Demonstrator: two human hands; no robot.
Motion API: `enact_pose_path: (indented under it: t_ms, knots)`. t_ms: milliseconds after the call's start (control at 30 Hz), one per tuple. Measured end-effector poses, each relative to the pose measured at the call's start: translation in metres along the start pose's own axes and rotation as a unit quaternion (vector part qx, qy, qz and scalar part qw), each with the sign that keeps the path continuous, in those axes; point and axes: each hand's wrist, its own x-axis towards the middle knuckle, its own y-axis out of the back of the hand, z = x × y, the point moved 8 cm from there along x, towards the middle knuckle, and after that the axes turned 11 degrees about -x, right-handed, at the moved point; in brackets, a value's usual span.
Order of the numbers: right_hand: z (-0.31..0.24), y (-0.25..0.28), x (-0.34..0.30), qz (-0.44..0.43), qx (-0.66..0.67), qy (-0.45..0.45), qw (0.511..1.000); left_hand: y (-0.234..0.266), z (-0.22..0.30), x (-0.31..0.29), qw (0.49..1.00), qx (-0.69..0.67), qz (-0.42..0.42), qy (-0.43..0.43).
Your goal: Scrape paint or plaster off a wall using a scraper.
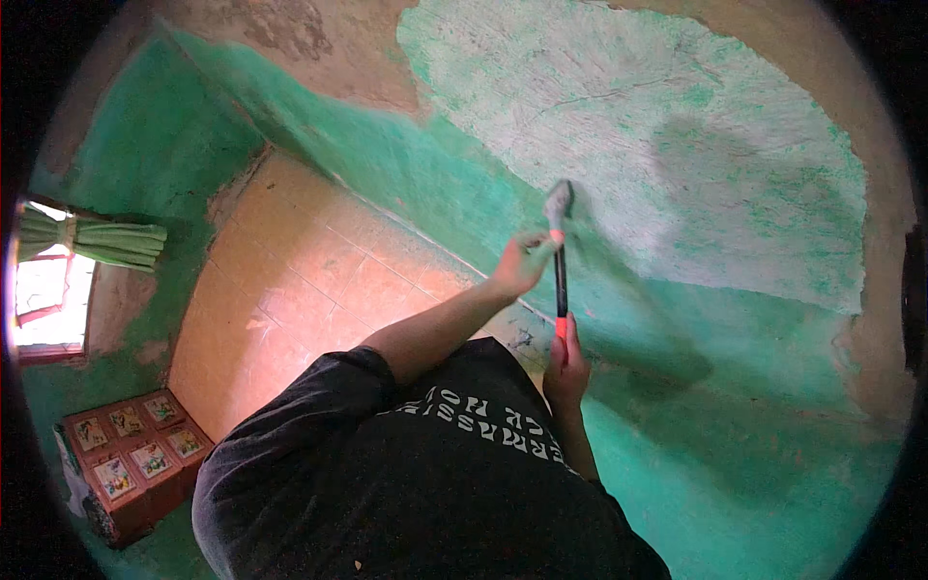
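Observation:
In front of the wall, I hold a long-handled tool nearly upright. Its shaft is black with orange bands, and its grey head is rounded; the exact kind is hard to make out. My right hand is wrapped round the orange lower end of the handle. Higher up, my left hand has its fingertips closed at the shaft just below the head. The head is at the lower edge of a large whitish, scratched patch on the green wall; whether it touches the wall cannot be told.
Orange-tan floor tiles stretch to the left of the wall's foot. A reddish-brown box-like piece with picture panels stands at the lower left. Above it is a bright window with a tied green curtain. Bare brownish plaster shows at the top.

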Motion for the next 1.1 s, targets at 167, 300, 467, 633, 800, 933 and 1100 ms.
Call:
enact_pose_path:
  t_ms: [167,300,467,633,800,933,1100]
  knots:
    - [0.019,0.002,-0.024,0.004,-0.008,-0.042,0.999,-0.02,-0.002,-0.009,0.995,0.096,-0.025,-0.031]
    - [-0.006,0.009,-0.01,0.085,-0.031,0.034,0.995,-0.006,0.003,0.0,0.996,0.071,-0.006,-0.046]
    - [0.014,-0.003,-0.023,0.055,-0.009,-0.014,0.998,-0.013,-0.004,-0.004,0.99,0.129,-0.028,-0.053]
    - [-0.004,-0.005,-0.013,0.019,-0.013,-0.025,0.999,-0.005,-0.004,0.0,0.999,0.028,-0.032,-0.015]
    - [0.001,0.002,-0.016,0.01,-0.034,-0.024,0.999,-0.009,-0.014,-0.002,0.999,0.033,-0.011,0.004]
    - [-0.009,-0.001,0.0,-0.021,-0.045,-0.02,0.999,0.003,0.015,0.004,0.998,0.03,-0.008,-0.047]
    - [0.005,-0.001,-0.015,0.028,-0.012,0.0,1.0,-0.015,-0.007,-0.001,0.998,0.044,-0.041,-0.026]
